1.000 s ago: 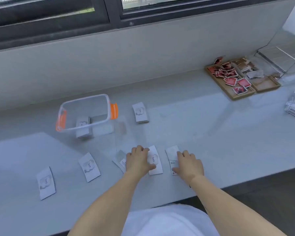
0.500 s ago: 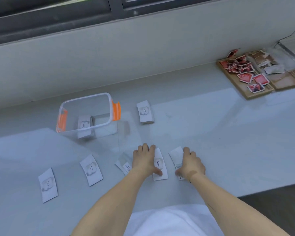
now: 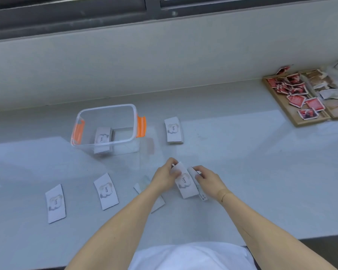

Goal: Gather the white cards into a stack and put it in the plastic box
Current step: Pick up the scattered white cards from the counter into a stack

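Observation:
A clear plastic box (image 3: 132, 121) with orange clips stands at mid-left and holds a small stack of white cards (image 3: 103, 135). My left hand (image 3: 165, 177) grips the top of a white "love" card (image 3: 185, 185), tilted up off the counter. My right hand (image 3: 209, 179) pinches a second card (image 3: 200, 191) right beside it, edge-on. Loose white cards lie flat: one (image 3: 173, 130) right of the box, one (image 3: 105, 190) and another (image 3: 55, 203) at lower left, and one (image 3: 142, 187) partly hidden under my left forearm.
A wooden tray (image 3: 281, 112) with several red and brown square cards sits at the far right. A low wall and window frame rise behind the grey counter (image 3: 242, 162). The counter's front edge runs close to my body.
Both hands were pressed flat on two cards; now each has lifted its card off the counter and brought them together. The view shifted a little rightward.

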The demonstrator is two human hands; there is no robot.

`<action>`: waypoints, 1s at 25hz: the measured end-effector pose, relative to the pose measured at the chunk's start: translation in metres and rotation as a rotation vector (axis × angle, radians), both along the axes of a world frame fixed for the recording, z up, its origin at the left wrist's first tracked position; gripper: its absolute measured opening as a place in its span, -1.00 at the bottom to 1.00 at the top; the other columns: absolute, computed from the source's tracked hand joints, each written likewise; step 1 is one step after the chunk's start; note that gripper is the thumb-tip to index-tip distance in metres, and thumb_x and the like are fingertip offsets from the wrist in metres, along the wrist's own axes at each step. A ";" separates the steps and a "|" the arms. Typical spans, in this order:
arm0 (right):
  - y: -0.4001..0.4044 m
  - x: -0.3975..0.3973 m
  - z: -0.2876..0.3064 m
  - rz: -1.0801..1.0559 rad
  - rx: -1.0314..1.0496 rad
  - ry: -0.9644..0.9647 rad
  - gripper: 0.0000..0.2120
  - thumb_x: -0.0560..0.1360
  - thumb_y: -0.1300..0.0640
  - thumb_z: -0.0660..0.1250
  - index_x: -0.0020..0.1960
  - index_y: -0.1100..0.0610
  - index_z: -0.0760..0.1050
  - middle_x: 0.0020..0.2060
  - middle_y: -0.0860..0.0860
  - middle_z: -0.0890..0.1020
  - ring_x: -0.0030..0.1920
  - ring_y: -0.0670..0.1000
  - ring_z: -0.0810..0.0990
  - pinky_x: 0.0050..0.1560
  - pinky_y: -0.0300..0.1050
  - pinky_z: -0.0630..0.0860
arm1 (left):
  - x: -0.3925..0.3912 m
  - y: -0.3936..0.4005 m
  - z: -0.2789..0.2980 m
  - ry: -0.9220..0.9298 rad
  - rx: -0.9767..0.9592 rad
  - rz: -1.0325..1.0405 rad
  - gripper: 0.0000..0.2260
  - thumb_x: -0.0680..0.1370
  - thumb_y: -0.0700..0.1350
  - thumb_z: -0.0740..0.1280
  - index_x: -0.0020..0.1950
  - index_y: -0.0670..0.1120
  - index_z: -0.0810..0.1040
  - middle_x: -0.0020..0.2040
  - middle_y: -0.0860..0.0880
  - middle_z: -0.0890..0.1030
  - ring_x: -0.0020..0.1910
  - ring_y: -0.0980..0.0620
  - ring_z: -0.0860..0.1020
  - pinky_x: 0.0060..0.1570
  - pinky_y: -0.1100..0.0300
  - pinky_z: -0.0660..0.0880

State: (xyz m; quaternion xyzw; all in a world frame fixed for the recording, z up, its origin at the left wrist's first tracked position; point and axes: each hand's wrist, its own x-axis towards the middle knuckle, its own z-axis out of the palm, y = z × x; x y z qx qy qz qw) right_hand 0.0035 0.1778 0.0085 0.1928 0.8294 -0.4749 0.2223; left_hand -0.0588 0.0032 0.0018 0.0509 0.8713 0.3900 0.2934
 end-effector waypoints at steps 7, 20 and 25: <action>-0.015 -0.008 0.009 0.181 0.127 0.086 -0.60 0.46 0.27 0.18 0.20 -0.08 0.45 -0.01 0.03 0.64 -0.15 0.14 0.58 -0.23 0.00 0.53 | 0.019 0.005 -0.005 0.087 -0.127 -0.158 -0.82 0.63 0.03 0.13 0.16 0.01 0.21 -0.01 -0.15 0.57 -0.11 -0.25 0.54 -0.10 -0.10 0.47; -0.039 0.003 -0.023 0.525 0.722 0.367 -0.50 0.45 0.36 0.16 0.31 -0.02 0.31 0.07 -0.05 0.53 0.04 0.09 0.46 -0.02 -0.05 0.32 | 0.025 -0.013 -0.028 0.449 -0.442 -0.267 -0.75 0.64 0.03 0.12 0.24 -0.02 0.46 0.23 0.03 0.54 0.25 -0.05 0.38 0.11 0.07 0.33; -0.043 0.007 -0.026 0.512 0.746 0.387 -0.52 0.42 0.35 0.19 0.27 -0.02 0.35 0.16 -0.03 0.50 -0.01 0.11 0.48 -0.08 -0.03 0.36 | 0.011 -0.047 -0.024 0.479 -0.401 -0.460 -0.64 0.56 0.08 0.20 0.35 0.06 0.39 0.31 0.05 0.46 0.33 -0.02 0.36 0.26 0.05 0.26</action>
